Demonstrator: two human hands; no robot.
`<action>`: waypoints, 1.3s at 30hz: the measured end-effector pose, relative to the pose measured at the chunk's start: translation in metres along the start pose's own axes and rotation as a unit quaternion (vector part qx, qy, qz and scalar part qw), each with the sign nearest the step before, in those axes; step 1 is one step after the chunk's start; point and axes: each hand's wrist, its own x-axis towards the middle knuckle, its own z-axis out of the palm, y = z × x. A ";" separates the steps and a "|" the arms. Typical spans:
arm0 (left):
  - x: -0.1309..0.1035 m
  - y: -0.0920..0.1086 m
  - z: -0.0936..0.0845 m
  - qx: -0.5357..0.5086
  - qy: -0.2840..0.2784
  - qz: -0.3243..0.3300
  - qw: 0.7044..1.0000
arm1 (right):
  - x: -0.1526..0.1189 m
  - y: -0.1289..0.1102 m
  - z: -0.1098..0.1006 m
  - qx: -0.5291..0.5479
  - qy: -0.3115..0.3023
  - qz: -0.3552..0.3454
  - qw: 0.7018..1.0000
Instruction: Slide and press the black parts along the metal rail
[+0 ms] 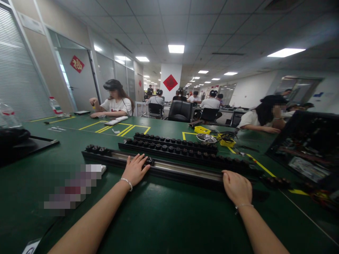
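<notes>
A long black rail (185, 169) with a bare metallic channel lies across the green table in front of me. My left hand (135, 170) rests over it, palm down with fingers spread. By its fingertips a small black round part (149, 161) sits in the channel. At the rail's left end stands a short row of similar black parts (98, 149). My right hand (238, 185) curls its fingers over the rail toward the right end, with the thumb side against the edge. The fingertips there are partly hidden.
Two more black rails (169, 149) filled with round parts lie just behind. Beyond them are a metal dish (206, 138), a yellow tray (202, 130) and cables (228, 136). An open black case (307, 151) stands at right. People sit across the table.
</notes>
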 end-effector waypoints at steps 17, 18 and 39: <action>-0.001 0.015 -0.002 0.013 -0.010 -0.007 1.000 | -0.001 -0.002 -0.003 0.008 -0.020 0.008 1.000; -0.001 0.016 -0.003 0.014 -0.011 -0.006 1.000 | -0.001 -0.002 -0.003 0.010 -0.020 0.007 1.000; -0.006 0.028 -0.006 0.023 -0.003 0.027 0.999 | -0.002 -0.003 -0.003 0.015 -0.022 0.013 1.000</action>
